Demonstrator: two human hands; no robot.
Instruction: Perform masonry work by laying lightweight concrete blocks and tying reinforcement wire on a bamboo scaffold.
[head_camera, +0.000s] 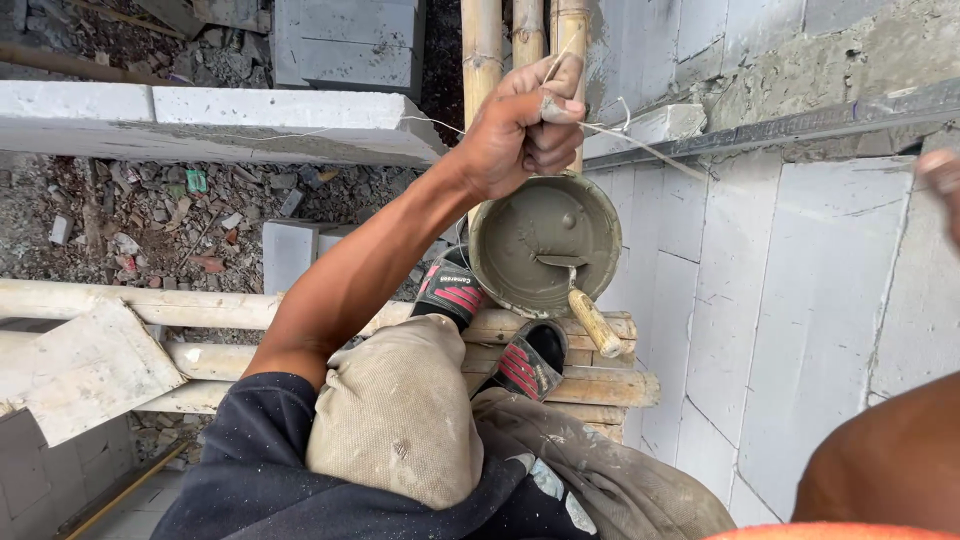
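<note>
String (640, 145) runs taut from the left hand (520, 130), which is closed in a tight fist around it, thumb and curled fingers pinching the thin line just in front of the upright bamboo poles (482, 50). From the fist the line slants away toward the top of the pale block wall (800, 300), and a second strand trails off the other way across the grey slab (200, 110). The right hand (942, 185) is only a blur at the far right edge of the view — whether it is open or holding anything cannot be told. Directly below the fist sits a round bucket (545, 240) of wet grey mortar, resting on the end of the bamboo scaffold (560, 385) beside the person's two sandalled feet (490, 330); a trowel (585, 300) lies in it, wooden handle sticking out over the rim toward the wall. The risks here look plain: the bucket stands at the very end of rounded poles, so a knock from a foot or knee could tip it to the rubble (150, 210) far below, and a hard pull on the line could unsettle the person's own footing — the perch is narrow and unguarded.
</note>
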